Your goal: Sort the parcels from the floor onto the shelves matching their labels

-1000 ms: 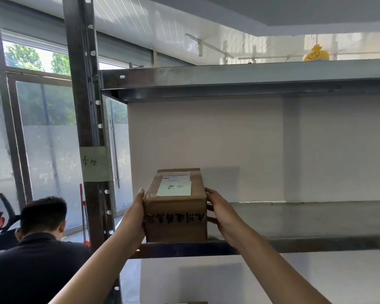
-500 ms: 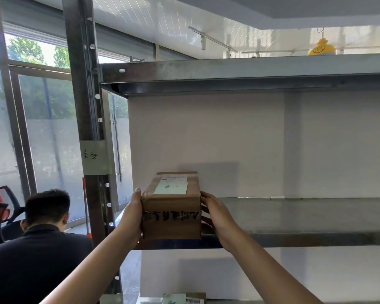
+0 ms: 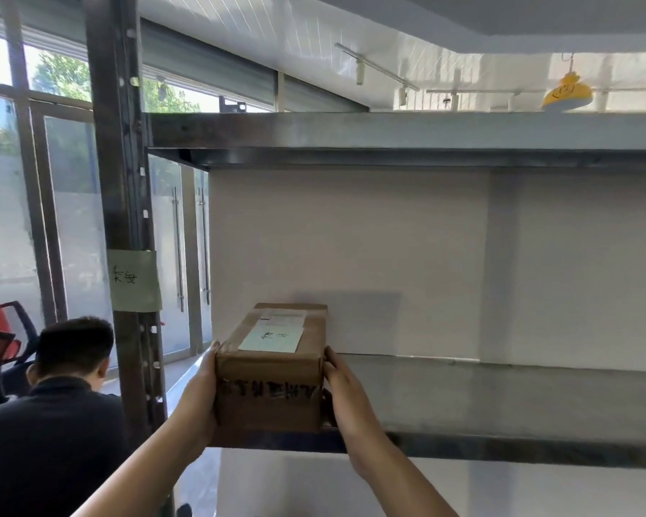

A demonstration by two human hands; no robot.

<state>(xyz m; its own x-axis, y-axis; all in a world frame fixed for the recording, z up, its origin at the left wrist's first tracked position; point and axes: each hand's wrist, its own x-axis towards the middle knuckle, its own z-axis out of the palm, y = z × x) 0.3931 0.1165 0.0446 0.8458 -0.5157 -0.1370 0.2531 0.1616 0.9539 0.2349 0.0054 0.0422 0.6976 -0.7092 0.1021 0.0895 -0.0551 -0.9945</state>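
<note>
A brown cardboard parcel sits at the left end of a metal shelf, its base apparently resting on the front edge; the left hand and right hand press flat against its two sides, so the grip is a two-palm clamp on the parcel; a pale note on its top bears handwriting resembling the green tag on the upright post just beside it; this parcel seems nearly placed, needing only release; the floor is out of view, so what remains cannot be told.
</note>
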